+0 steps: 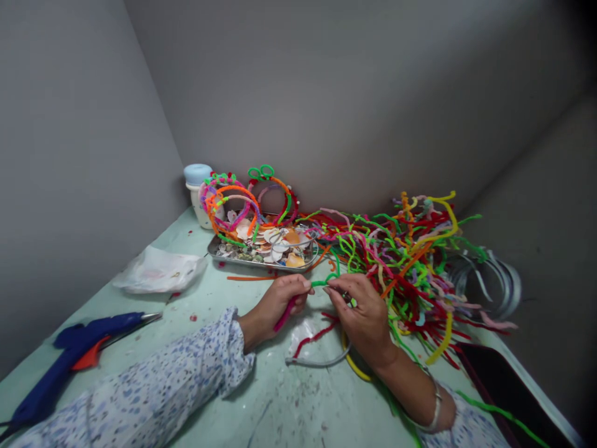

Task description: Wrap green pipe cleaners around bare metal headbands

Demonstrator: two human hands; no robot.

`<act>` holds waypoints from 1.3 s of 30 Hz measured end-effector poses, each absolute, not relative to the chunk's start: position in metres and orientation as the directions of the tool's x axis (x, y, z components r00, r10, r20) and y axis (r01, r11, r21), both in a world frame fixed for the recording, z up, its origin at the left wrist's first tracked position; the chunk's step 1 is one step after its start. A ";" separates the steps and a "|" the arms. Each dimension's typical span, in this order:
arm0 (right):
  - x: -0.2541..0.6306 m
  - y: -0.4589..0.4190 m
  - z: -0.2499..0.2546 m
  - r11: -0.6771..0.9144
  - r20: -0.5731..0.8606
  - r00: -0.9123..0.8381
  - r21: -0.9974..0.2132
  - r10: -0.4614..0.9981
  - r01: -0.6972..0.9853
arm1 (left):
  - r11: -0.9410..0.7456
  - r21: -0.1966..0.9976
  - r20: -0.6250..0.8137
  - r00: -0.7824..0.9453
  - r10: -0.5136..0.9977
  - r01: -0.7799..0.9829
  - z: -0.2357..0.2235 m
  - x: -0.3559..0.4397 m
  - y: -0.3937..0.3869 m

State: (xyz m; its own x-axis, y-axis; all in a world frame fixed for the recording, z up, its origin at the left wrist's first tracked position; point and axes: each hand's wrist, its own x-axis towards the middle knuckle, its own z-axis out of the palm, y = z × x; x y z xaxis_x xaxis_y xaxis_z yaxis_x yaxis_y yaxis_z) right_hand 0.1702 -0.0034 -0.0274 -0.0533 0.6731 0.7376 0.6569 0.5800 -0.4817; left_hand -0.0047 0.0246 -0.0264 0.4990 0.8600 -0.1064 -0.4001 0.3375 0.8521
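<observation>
Both hands are at work just above the surface [280, 410], and a green fuzzy stem [319, 284] lies between them. The left hand [280, 302] pinches one end between thumb and forefinger; the right hand [366, 314] pinches at the other side, thumb and fingertips close together. The short exposed stretch runs crosswise, from left fingertips to right, nearly level. A green loop rises just beyond the right fingertips; whether it is one piece with the stem I cannot tell. Neither hand is nearer — the piece is bridged by both, and the bare gap between the fingertips appears to be the critical relation. A magenta length [284, 316] also sits in the left hand, pointing back toward the wrist; any join with the green is hidden by the fingers.

Below the gap, toward the wearer, lie a red stem [317, 338] and a grey headband [317, 363], with a yellow band [361, 373] under the right wrist. Just beyond the hands stands a metal tray [247, 264] of shells [275, 238], decorated headbands [240, 188] above it. Left of the left hand: a plastic bag [158, 270] and a blue glue gun [86, 339]. A tangled heap of stems [410, 267] crowds the right hand's outer side — in my judgement the chief obstruction, as strands could snag there.
</observation>
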 end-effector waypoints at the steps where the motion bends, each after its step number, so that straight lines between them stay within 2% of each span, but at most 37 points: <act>1: 0.170 -0.004 -0.027 0.582 0.740 -0.055 -0.478 0.670 0.658 | 0.337 0.853 -0.105 0.502 0.859 -0.398 -0.027 -0.005 0.025; 39: 0.171 -0.004 -0.027 0.599 0.744 -0.158 -0.372 0.650 0.709 | 0.257 0.912 -0.074 0.487 0.870 -0.319 -0.024 -0.005 0.022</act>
State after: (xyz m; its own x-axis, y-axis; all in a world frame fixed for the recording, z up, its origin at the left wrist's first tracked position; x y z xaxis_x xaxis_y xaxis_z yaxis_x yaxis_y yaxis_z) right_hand 0.1714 -0.0040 -0.0269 -0.1583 0.6497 0.7435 0.7088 0.5990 -0.3725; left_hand -0.0055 0.0223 -0.0239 0.4873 0.8701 -0.0743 -0.3189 0.2565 0.9124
